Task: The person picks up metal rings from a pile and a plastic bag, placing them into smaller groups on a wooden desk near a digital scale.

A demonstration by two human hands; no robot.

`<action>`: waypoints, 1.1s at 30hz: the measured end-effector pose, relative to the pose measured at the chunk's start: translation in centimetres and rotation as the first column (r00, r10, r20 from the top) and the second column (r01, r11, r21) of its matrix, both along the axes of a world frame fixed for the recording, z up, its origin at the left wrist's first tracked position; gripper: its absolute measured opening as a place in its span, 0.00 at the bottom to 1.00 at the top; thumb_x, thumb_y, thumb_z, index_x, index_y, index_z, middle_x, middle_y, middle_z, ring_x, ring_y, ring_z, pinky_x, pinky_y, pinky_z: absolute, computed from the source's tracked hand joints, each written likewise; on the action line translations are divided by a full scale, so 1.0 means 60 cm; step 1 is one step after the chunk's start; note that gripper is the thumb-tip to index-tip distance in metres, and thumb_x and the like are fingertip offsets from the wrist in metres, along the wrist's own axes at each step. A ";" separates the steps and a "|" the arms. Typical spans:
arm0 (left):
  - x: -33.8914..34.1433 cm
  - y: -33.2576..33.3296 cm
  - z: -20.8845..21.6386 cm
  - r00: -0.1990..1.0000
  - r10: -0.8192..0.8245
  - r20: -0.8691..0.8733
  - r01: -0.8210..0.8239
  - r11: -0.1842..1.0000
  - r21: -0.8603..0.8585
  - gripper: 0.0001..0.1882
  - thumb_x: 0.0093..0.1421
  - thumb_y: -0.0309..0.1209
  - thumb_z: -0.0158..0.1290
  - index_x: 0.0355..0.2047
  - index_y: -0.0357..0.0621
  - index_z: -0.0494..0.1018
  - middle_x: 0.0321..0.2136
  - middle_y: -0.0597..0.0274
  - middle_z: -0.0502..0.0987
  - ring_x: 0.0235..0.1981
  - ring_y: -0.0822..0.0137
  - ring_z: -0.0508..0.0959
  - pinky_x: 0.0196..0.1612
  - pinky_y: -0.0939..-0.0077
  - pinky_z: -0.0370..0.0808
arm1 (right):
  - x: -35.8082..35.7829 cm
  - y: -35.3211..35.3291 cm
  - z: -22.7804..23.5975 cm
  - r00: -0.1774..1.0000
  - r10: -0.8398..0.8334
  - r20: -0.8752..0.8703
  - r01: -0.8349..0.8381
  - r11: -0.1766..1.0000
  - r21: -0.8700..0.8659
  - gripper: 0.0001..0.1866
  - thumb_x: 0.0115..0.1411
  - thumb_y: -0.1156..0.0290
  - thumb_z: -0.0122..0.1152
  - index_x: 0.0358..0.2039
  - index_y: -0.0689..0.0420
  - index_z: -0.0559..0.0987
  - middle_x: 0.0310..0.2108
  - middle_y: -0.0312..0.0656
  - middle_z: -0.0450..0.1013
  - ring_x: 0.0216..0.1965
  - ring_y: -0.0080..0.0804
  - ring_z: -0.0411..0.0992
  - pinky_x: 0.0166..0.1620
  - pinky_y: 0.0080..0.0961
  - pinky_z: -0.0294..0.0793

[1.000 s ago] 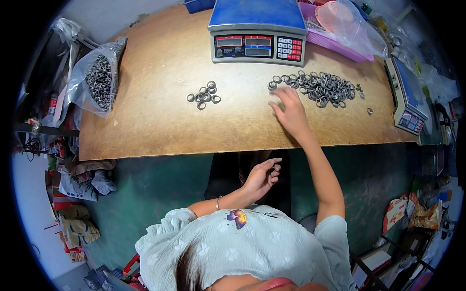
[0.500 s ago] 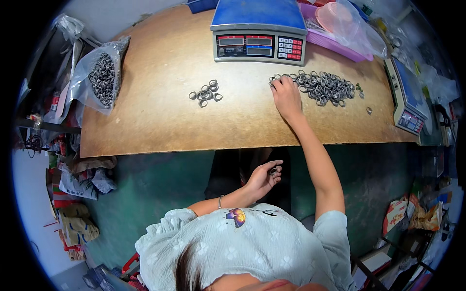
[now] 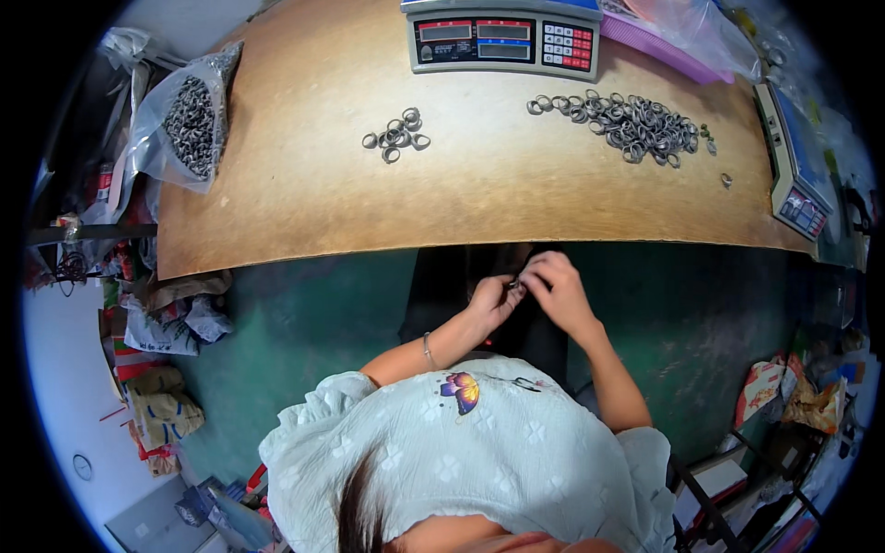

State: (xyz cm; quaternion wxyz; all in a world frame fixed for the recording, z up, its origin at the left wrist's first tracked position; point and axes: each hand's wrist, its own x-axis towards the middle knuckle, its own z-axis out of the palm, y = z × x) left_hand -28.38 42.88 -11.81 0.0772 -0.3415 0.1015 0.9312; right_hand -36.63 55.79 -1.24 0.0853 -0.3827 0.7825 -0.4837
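Note:
My left hand (image 3: 490, 301) and my right hand (image 3: 556, 288) meet below the table's front edge, over my lap. Together their fingertips pinch a small metal ring (image 3: 513, 286). A large heap of metal rings (image 3: 630, 122) lies on the brown table (image 3: 304, 203) at the far right. A small cluster of rings (image 3: 398, 135) lies left of the middle. Neither hand touches the table.
A weighing scale (image 3: 504, 41) stands at the table's back edge, a second scale (image 3: 796, 175) at the right end. A clear bag of rings (image 3: 187, 115) lies at the left end, a pink tray (image 3: 653, 39) behind. Bags and clutter cover the floor on both sides.
My right hand has left the large ring heap and come back to my lap. It now meets my left hand, with a ring between the fingertips.

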 end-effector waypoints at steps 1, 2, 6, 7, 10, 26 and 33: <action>-0.007 -0.004 -0.046 0.997 0.024 0.071 -0.018 0.997 -0.078 0.11 0.59 0.21 0.41 0.42 0.36 0.69 0.39 0.54 0.72 0.38 0.65 0.74 0.40 0.74 0.75 | -0.006 0.003 -0.019 0.980 -0.132 0.149 0.117 0.988 0.103 0.05 0.52 0.74 0.57 0.24 0.63 0.76 0.29 0.50 0.72 0.34 0.47 0.70 0.37 0.35 0.69; -0.014 -0.010 -0.090 0.990 0.045 0.137 -0.024 0.988 -0.154 0.12 0.59 0.22 0.42 0.42 0.36 0.69 0.40 0.54 0.72 0.38 0.64 0.74 0.40 0.72 0.75 | -0.016 0.008 -0.052 0.939 -0.188 0.287 0.137 0.972 0.190 0.08 0.53 0.70 0.57 0.29 0.63 0.76 0.32 0.52 0.73 0.34 0.49 0.72 0.37 0.37 0.70; 0.000 -0.082 -0.269 0.936 -0.264 0.235 0.248 0.019 -0.969 0.18 0.59 0.29 0.45 0.50 0.39 0.64 0.46 0.51 0.69 0.44 0.57 0.72 0.46 0.66 0.72 | -0.012 -0.024 -0.209 0.957 -0.162 0.241 0.067 0.931 0.360 0.11 0.55 0.69 0.57 0.35 0.64 0.75 0.33 0.50 0.75 0.31 0.43 0.75 0.36 0.32 0.73; 0.005 -0.094 -0.303 0.902 -0.294 0.317 0.219 -0.322 -0.921 0.20 0.59 0.30 0.46 0.52 0.40 0.63 0.47 0.50 0.68 0.46 0.56 0.71 0.47 0.64 0.71 | -0.013 -0.035 -0.240 0.951 -0.149 0.271 0.019 0.903 0.430 0.12 0.55 0.69 0.56 0.36 0.64 0.74 0.33 0.50 0.75 0.32 0.42 0.75 0.37 0.32 0.73; -0.028 -0.078 -0.306 0.964 -0.061 0.260 0.260 0.442 -0.858 0.23 0.61 0.38 0.44 0.55 0.42 0.62 0.51 0.50 0.67 0.51 0.53 0.68 0.51 0.63 0.67 | -0.019 -0.054 -0.399 0.888 -0.320 0.329 0.202 0.916 0.346 0.16 0.57 0.67 0.56 0.42 0.64 0.72 0.36 0.50 0.75 0.38 0.41 0.75 0.41 0.33 0.73; -0.009 -0.158 -0.282 0.505 -0.226 0.833 0.651 -0.535 -0.539 0.22 0.63 0.37 0.42 0.55 0.40 0.61 0.51 0.51 0.66 0.52 0.55 0.67 0.53 0.62 0.65 | 0.011 -0.100 -0.582 0.939 -0.330 -0.090 0.342 0.893 0.292 0.24 0.57 0.63 0.53 0.53 0.57 0.67 0.51 0.51 0.65 0.53 0.53 0.62 0.53 0.43 0.63; 0.030 -0.143 -0.222 0.379 -0.141 0.915 0.502 -0.799 -0.331 0.22 0.64 0.37 0.41 0.55 0.39 0.61 0.51 0.51 0.66 0.52 0.57 0.66 0.54 0.62 0.64 | 0.014 -0.028 -0.551 0.839 -0.410 -0.357 0.504 0.834 0.225 0.23 0.57 0.63 0.53 0.53 0.56 0.67 0.51 0.51 0.66 0.52 0.53 0.63 0.53 0.43 0.63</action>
